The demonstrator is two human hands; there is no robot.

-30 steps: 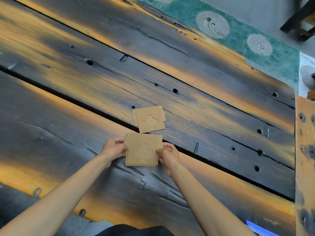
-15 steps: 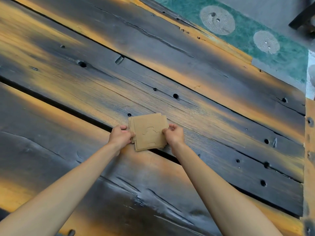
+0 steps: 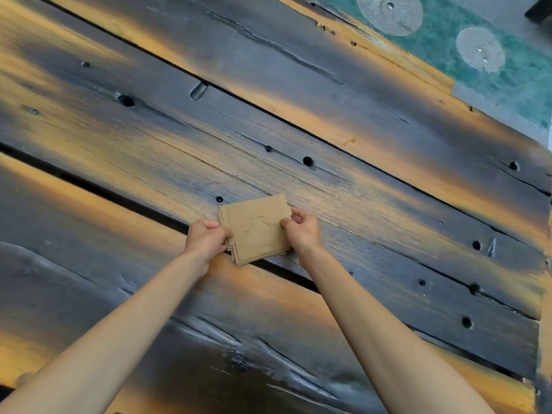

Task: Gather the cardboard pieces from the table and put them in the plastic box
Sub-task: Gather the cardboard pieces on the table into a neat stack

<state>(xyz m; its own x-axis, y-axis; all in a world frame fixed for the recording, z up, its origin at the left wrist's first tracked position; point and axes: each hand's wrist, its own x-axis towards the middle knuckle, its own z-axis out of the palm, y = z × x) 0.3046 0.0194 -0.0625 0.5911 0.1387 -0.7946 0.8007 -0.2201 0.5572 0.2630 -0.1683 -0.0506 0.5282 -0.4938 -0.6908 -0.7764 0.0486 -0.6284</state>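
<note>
Both hands pinch one stack of cardboard pieces [image 3: 257,230] over the dark plank surface [image 3: 328,115]. The left hand [image 3: 206,239] has its grip closed on the stack's left edge. The right hand [image 3: 301,231] has its grip closed on the right edge.

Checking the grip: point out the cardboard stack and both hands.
cardboard stack [image 3: 257,231]: head view, top sheet's middle.
left hand [image 3: 206,237]: head view, back of hand.
right hand [image 3: 303,231]: head view, back of hand.
</note>
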